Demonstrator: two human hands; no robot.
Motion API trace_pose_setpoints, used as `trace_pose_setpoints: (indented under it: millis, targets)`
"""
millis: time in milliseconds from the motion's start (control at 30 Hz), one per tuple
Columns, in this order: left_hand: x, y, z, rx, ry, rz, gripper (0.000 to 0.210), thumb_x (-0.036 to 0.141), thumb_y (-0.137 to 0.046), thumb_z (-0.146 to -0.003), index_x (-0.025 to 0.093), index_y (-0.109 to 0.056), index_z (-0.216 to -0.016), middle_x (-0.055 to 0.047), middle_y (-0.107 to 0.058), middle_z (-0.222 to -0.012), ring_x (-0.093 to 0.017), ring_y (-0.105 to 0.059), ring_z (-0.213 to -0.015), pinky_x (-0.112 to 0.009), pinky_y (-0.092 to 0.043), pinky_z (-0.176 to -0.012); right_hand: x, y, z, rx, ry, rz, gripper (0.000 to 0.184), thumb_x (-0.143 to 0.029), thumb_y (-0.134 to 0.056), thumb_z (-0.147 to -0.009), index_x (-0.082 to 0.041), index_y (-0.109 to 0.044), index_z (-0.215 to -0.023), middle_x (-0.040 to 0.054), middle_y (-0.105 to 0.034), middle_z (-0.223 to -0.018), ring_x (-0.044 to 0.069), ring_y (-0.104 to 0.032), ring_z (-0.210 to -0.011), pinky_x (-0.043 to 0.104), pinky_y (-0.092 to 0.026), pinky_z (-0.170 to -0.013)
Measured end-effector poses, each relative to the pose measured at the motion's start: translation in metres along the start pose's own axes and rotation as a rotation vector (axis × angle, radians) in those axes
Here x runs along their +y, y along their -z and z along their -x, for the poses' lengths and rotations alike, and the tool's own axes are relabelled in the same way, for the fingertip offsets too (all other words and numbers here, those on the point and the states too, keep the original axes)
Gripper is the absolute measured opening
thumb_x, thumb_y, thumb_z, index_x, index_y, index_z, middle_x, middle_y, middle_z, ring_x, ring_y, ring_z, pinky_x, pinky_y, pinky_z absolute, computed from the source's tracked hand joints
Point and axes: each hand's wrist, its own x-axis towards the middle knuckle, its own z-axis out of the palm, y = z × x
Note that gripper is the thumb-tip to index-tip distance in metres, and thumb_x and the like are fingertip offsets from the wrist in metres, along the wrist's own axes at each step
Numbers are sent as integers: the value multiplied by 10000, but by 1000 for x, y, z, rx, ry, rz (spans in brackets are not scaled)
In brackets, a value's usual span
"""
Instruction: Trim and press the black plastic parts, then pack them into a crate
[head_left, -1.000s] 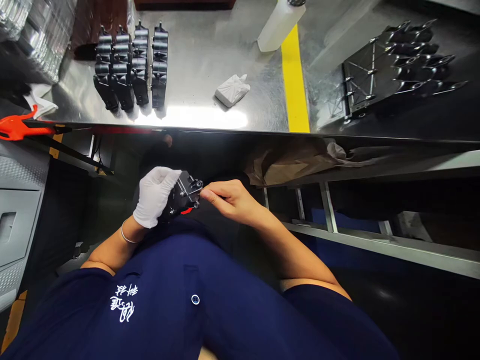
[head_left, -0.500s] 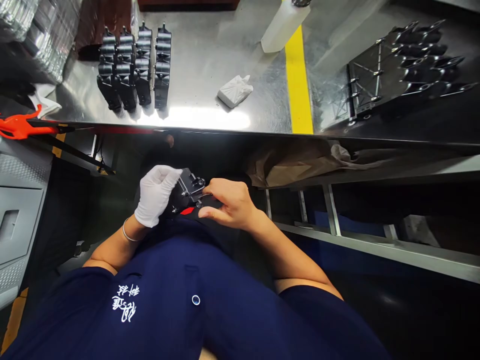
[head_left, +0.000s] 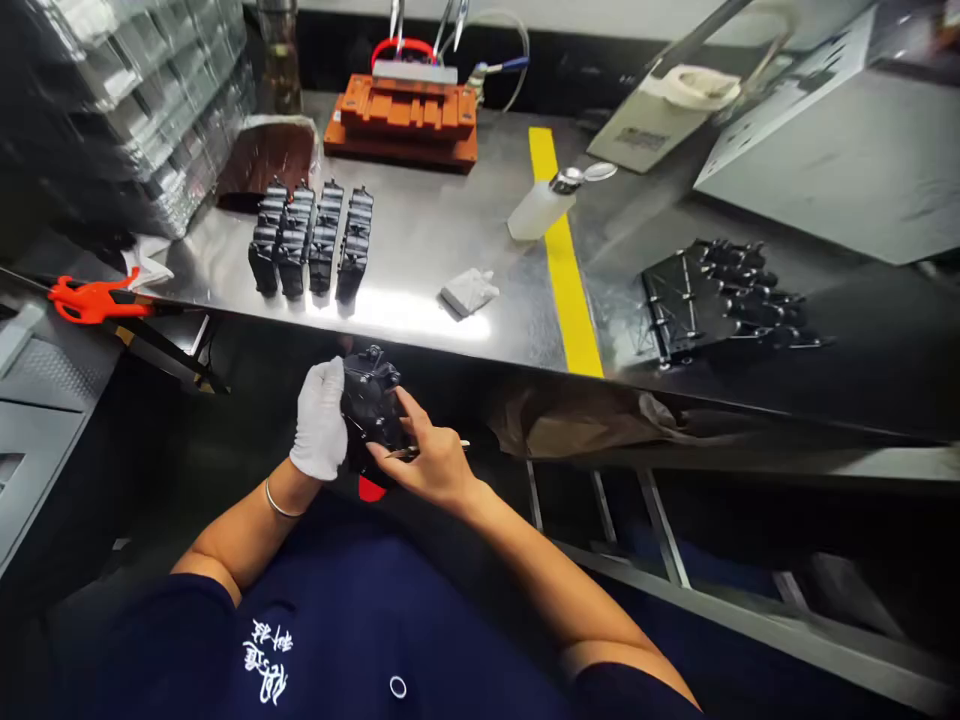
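Note:
My left hand (head_left: pixel 320 420), in a white glove, is closed on the left side of a black molded plastic part (head_left: pixel 367 390), held upright in front of my body below the bench edge. My bare right hand (head_left: pixel 431 455) is at the part's right side, with the index finger and thumb touching or very close to it. A slim metal tool (head_left: pixel 405 452) lies in that hand, its pale end (head_left: pixel 466 444) sticking out behind the fingers; its kind is unclear. Something red (head_left: pixel 370 489) shows under the part.
On the metal bench, several black parts (head_left: pixel 325 240) stand in a row, left of a white wrapped block (head_left: pixel 469 292). A white bottle (head_left: pixel 536 212) has its lid flipped up. Behind are an orange fixture (head_left: pixel 409 115) and more black parts (head_left: pixel 675 295); orange-handled scissors (head_left: pixel 94 300) lie left.
The view has tilted up, showing more of the bench's back. The black part has turned more upright. My right hand's fingers have spread along its side, and the tool's rear end now shows.

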Motion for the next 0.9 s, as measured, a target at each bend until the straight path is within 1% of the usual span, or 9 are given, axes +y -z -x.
trace_pose_setpoints:
  millis: [133,233,333,467,567,667,733,800,900]
  targets:
    - [2,-1,-5,-138,203,187,410,333,-776,-735,211,-597,-1082,-47,-648,-1107,-154,-627,-1009,-295,-493,-891,11,34,-85,136,-178,10,597,-482,-610,-786,-177,-555,-1296,13,-678,-690,171,-641,-600,297,-534,-621]
    - [-2,9,-3,-134,295,91,412,311,-808,-696,181,-624,-1041,-60,-657,-1039,-157,-636,-960,-306,-492,-888,13,65,-165,257,-293,175,595,-471,-605,-789,-180,-558,-1305,62,-719,-846,224,-673,-779,347,-532,-737]
    - [-11,20,-1,-147,341,40,403,324,-808,-693,165,-632,-1018,-62,-662,-986,-147,-642,-881,-303,-503,-848,6,70,-226,125,-329,320,550,-403,-621,-789,-179,-584,-1290,106,-703,-1124,274,-653,-1023,366,-506,-871]
    - [-17,31,-4,-135,317,11,410,376,-789,-716,166,-636,-1033,-66,-667,-987,-150,-646,-879,-303,-513,-847,-11,45,-266,-2,-273,352,485,-431,-577,-841,-186,-609,-1259,105,-646,-1271,283,-600,-1166,353,-478,-946]
    - [-17,35,-6,-123,290,0,403,386,-787,-715,174,-644,-1027,-60,-665,-989,-155,-650,-885,-308,-522,-860,-13,39,-267,-3,-210,290,529,-487,-551,-870,-171,-581,-1294,117,-651,-1261,271,-613,-1155,342,-483,-943]
    - [-19,40,-9,-114,269,-15,406,390,-788,-711,179,-644,-1027,-60,-663,-1002,-169,-659,-909,-318,-525,-879,10,69,-246,89,-140,247,517,-473,-569,-875,-178,-576,-1299,109,-682,-1204,241,-652,-1084,333,-507,-900]
    - [-23,44,-11,-109,268,-28,421,399,-792,-705,180,-642,-1031,-61,-665,-1006,-171,-664,-913,-315,-527,-878,40,109,-219,240,-123,296,432,-436,-609,-856,-195,-633,-1213,99,-710,-1129,231,-675,-1010,337,-526,-849]
    - [-27,47,-13,-106,284,-48,436,409,-799,-692,176,-642,-1026,-57,-671,-984,-161,-667,-882,-301,-530,-856,78,159,-184,525,-172,415,345,-423,-673,-806,-198,-691,-1067,107,-729,-980,240,-689,-875,356,-535,-760]
    - [-32,46,-12,-111,342,-102,462,421,-817,-666,168,-649,-1013,-54,-687,-945,-144,-665,-837,-279,-529,-828,134,233,-129,755,-208,495,348,-505,-541,-887,-201,-691,-962,145,-678,-815,257,-653,-725,427,-505,-693]
